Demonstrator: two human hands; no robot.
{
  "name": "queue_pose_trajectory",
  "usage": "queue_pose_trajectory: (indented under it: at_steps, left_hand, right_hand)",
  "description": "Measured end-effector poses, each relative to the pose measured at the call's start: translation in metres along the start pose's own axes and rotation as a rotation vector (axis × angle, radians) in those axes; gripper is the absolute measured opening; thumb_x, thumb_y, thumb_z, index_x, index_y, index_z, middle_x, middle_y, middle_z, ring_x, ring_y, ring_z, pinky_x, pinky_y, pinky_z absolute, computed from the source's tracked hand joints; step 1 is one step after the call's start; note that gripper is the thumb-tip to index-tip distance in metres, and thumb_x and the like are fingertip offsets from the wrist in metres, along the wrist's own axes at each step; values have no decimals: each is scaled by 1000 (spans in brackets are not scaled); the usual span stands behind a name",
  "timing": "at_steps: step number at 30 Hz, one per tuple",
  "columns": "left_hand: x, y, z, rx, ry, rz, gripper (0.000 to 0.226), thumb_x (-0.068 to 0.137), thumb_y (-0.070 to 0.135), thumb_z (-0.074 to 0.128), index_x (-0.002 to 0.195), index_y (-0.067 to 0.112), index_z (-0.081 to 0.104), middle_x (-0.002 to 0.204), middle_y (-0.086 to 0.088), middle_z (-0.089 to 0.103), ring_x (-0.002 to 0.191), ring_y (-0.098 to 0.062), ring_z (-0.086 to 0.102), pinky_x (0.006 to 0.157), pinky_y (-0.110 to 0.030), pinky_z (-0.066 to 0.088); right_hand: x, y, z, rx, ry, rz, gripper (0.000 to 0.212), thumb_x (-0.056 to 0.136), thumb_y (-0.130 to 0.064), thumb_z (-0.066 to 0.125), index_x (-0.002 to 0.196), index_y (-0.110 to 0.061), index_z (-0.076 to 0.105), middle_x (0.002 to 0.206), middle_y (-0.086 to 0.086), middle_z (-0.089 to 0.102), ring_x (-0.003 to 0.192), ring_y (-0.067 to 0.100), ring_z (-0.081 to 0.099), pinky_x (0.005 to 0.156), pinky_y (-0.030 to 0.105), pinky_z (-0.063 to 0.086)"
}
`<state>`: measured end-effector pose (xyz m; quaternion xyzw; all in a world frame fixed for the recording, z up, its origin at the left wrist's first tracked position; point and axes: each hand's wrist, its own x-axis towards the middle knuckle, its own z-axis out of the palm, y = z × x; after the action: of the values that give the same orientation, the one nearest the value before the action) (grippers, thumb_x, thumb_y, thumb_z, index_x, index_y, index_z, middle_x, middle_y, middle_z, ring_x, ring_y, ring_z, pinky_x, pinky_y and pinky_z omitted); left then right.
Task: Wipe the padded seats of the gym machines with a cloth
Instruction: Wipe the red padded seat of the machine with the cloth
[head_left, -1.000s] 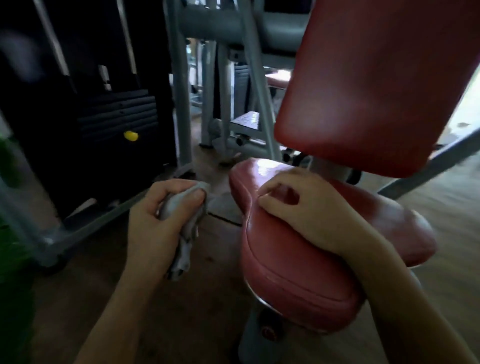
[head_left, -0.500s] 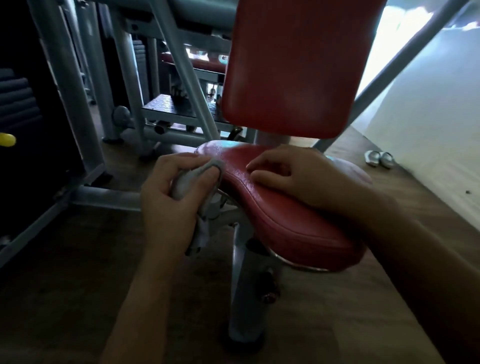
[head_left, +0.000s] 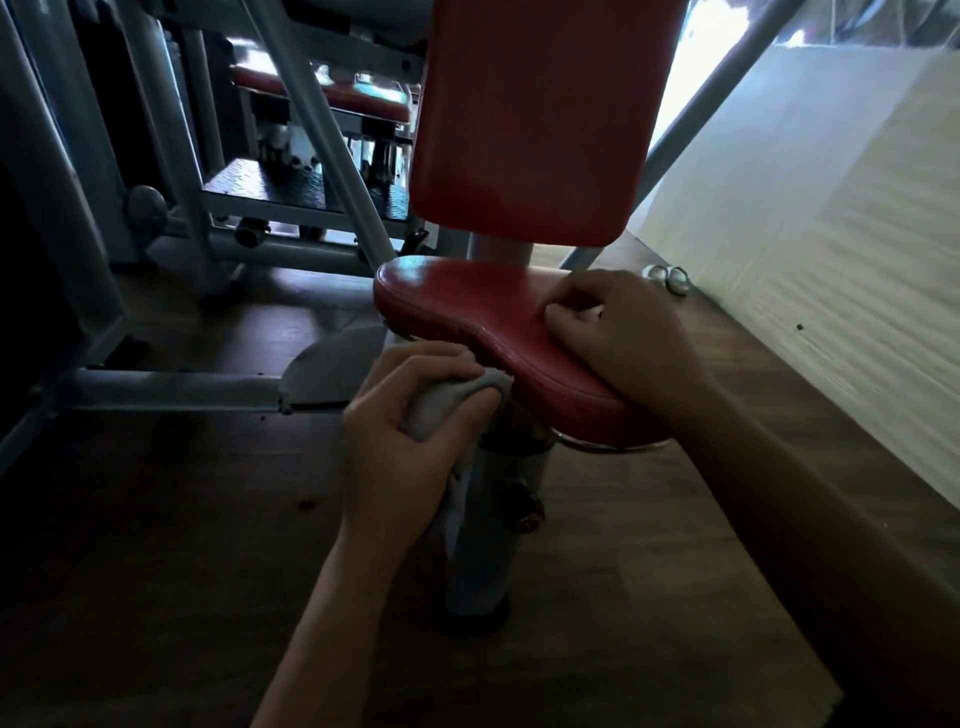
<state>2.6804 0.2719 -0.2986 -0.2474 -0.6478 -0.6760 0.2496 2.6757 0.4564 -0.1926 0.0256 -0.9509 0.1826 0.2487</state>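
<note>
A red padded seat (head_left: 467, 306) sits on a grey post (head_left: 493, 519), with a red padded backrest (head_left: 530, 119) upright behind it. My left hand (head_left: 410, 436) grips a bunched grey cloth (head_left: 452, 400) and holds it against the seat's near left edge; the cloth's tail hangs down beside the post. On the seat's right part rests my right hand (head_left: 623, 338), its fingers curled on the pad and holding nothing.
Grey steel frame tubes (head_left: 322, 135) and a base bar (head_left: 171, 389) stand to the left on the wooden floor (head_left: 623, 571). Another red pad (head_left: 332, 93) shows further back. A pale wall (head_left: 831, 260) runs along the right, with a pair of shoes (head_left: 667, 275) at its foot.
My view has swung around the seat. My left hand with the cloth has come from beside the seat onto its near left edge. My right hand has slid toward the seat's right side.
</note>
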Motion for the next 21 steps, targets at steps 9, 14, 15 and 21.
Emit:
queue_pose_trajectory:
  at_steps: [9,14,15,21]
  left_hand:
    - [-34,14,55,-87,217,1,12,83,22,80,92,17,73,105,-1,67,104,-17,68,90,-25,52]
    - [-31,18,55,-72,254,-80,12,84,19,79,92,10,76,103,1,68,100,-16,69,86,-22,55]
    - [-34,23,58,-74,254,-87,13,85,21,78,92,10,76,103,2,67,101,-17,69,86,-26,56]
    - [-19,10,49,-62,249,-111,9,84,13,80,92,9,76,101,-1,69,101,-18,68,91,-30,56]
  right_hand:
    - [1,9,1,68,-63,12,6,91,-28,68,91,-29,73,81,-19,66,84,-2,62,72,0,35]
    - [3,13,0,67,-110,-17,9,93,-26,67,97,-26,75,79,-26,57,79,-17,52,73,-2,31]
    - [3,13,0,80,-120,-17,10,93,-26,67,99,-25,75,81,-26,57,81,-14,52,74,0,31]
    - [3,11,1,97,-150,-20,13,94,-26,63,103,-28,74,88,-27,56,94,1,52,94,25,37]
